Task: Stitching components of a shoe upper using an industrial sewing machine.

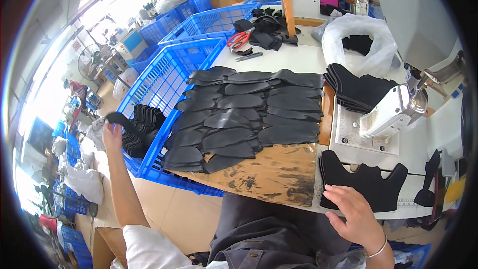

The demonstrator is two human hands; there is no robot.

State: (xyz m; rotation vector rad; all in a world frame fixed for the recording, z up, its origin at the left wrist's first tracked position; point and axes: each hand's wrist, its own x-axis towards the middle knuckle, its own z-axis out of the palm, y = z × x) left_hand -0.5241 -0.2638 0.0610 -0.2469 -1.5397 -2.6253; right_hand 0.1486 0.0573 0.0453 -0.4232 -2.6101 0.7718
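My left hand (pixel 112 135) is out over the blue crate (pixel 152 167) on the left, its fingers closed on the end of a black curved fabric piece (pixel 119 118). Beneath that piece, a stack of similar black wavy-edged pieces (pixel 150 118) lies inside the crate. My right hand (pixel 352 215) holds nothing, fingers stretched out beside the near-left edge of a pile of black cut fabric pieces (pixel 366 182). Whether the fingertips touch the pile I cannot tell. Overlapping rows of black oval pieces (pixel 231 119) cover much of the brown board (pixel 269 177) between my hands.
A white sewing machine arm (pixel 391 117) stands at the right, with another black fabric stack (pixel 358 87) behind it. Red-handled scissors (pixel 240 39) and grey snips (pixel 249 57) lie farther back. A white plastic bag (pixel 331 40) sits at the back right.
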